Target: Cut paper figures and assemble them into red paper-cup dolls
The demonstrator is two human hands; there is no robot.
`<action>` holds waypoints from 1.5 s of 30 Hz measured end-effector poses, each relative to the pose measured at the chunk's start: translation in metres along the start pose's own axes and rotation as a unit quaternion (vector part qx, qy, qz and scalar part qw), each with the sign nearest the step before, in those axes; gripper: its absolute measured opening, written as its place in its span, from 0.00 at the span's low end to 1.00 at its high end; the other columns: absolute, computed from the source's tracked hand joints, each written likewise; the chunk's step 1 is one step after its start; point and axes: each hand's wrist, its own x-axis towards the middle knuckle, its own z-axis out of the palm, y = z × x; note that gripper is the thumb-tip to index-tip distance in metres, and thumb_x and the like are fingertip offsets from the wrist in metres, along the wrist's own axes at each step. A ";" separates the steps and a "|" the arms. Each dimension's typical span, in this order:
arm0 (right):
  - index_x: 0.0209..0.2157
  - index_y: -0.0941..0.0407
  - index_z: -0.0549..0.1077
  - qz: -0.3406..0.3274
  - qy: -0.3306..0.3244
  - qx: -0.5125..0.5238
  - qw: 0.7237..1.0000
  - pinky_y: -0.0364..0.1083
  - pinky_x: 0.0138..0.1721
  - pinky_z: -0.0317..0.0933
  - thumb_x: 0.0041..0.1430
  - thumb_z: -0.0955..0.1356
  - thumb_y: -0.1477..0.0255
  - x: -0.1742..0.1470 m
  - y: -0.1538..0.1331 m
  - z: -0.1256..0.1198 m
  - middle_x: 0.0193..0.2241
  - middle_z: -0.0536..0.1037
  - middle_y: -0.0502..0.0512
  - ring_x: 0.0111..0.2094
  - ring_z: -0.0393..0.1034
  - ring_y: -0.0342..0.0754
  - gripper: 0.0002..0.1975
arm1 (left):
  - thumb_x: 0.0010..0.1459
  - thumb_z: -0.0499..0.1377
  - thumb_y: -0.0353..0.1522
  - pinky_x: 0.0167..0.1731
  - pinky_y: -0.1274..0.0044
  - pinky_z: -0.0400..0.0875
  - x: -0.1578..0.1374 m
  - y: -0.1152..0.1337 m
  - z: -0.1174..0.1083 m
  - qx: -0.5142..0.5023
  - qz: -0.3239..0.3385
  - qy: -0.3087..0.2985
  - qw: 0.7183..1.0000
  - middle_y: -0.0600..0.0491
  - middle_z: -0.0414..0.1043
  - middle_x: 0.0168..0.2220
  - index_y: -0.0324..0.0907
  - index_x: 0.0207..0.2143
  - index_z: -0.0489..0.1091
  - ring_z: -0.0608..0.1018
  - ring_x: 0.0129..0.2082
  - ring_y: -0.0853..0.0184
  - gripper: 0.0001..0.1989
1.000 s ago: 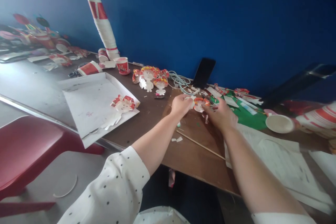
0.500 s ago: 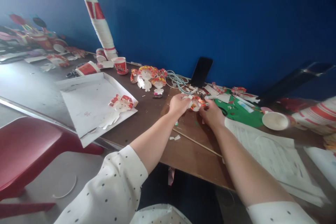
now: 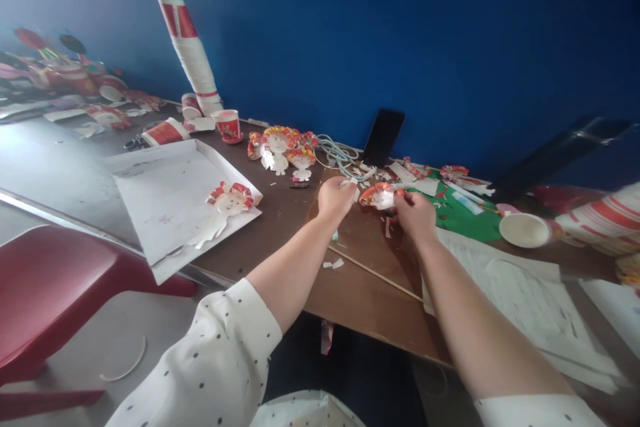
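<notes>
My right hand [image 3: 416, 215] is closed on a small paper doll [image 3: 379, 197] with a red and orange curled rim and a white middle. The doll is held just above the brown table. To its left, my left hand [image 3: 338, 201] pinches a small white paper piece [image 3: 352, 183], apart from the doll. Similar paper dolls [image 3: 280, 141] with curled red and yellow rims stand beyond my left hand. A thin wooden stick [image 3: 375, 273] and white paper scraps [image 3: 333, 263] lie on the table nearer to me.
A white box lid [image 3: 150, 180] bearing another doll lies left. Behind it lean stacked paper cups [image 3: 197, 67] by a red cup [image 3: 229, 125]. A phone [image 3: 384, 137] rests against the blue wall near a cable [image 3: 337, 153]. Right are a green sheet [image 3: 463, 217], papers [image 3: 505, 293] and cups [image 3: 525, 231].
My hands have moved apart. The doll has gone slightly right with my right hand and turned, showing its white middle, while my left hand has drawn left, off the doll, with the white paper piece.
</notes>
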 end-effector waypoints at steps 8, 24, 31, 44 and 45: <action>0.31 0.55 0.69 0.104 0.037 0.352 0.930 0.43 0.22 0.68 0.43 0.71 0.65 0.000 -0.006 0.008 0.27 0.74 0.49 0.27 0.73 0.47 0.13 | 0.45 0.56 0.32 0.31 0.78 0.65 -0.001 0.001 0.001 0.005 -0.001 -0.008 1.000 0.52 0.76 0.29 0.42 0.32 0.75 0.75 0.30 0.66 0.12; 0.31 0.56 0.70 0.033 0.016 0.368 0.929 0.48 0.31 0.71 0.41 0.73 0.67 -0.014 -0.020 0.010 0.27 0.78 0.52 0.28 0.75 0.49 0.14 | 0.52 0.56 0.41 0.32 0.79 0.64 -0.015 0.003 0.008 0.073 0.085 -0.103 0.988 0.50 0.77 0.31 0.41 0.36 0.77 0.75 0.31 0.66 0.16; 0.28 0.56 0.71 0.052 0.021 0.352 0.934 0.47 0.26 0.69 0.41 0.73 0.67 -0.021 -0.030 0.009 0.24 0.77 0.51 0.25 0.73 0.49 0.12 | 0.52 0.56 0.36 0.28 0.80 0.64 -0.015 -0.001 0.013 0.055 0.075 -0.175 0.980 0.52 0.75 0.29 0.41 0.40 0.76 0.72 0.26 0.70 0.16; 0.27 0.56 0.71 0.083 0.055 0.409 0.907 0.45 0.23 0.63 0.38 0.74 0.63 -0.013 -0.017 0.021 0.21 0.73 0.48 0.21 0.67 0.45 0.15 | 0.51 0.58 0.36 0.31 0.80 0.66 -0.015 0.000 0.013 0.040 0.048 -0.200 0.978 0.52 0.75 0.29 0.40 0.40 0.76 0.72 0.26 0.71 0.16; 0.27 0.56 0.71 0.085 0.055 0.410 0.907 0.45 0.23 0.63 0.38 0.74 0.63 -0.014 -0.018 0.022 0.20 0.73 0.49 0.21 0.67 0.45 0.14 | 0.51 0.58 0.36 0.32 0.79 0.66 -0.016 0.000 0.013 0.043 0.048 -0.198 0.978 0.52 0.75 0.29 0.40 0.41 0.76 0.72 0.26 0.70 0.16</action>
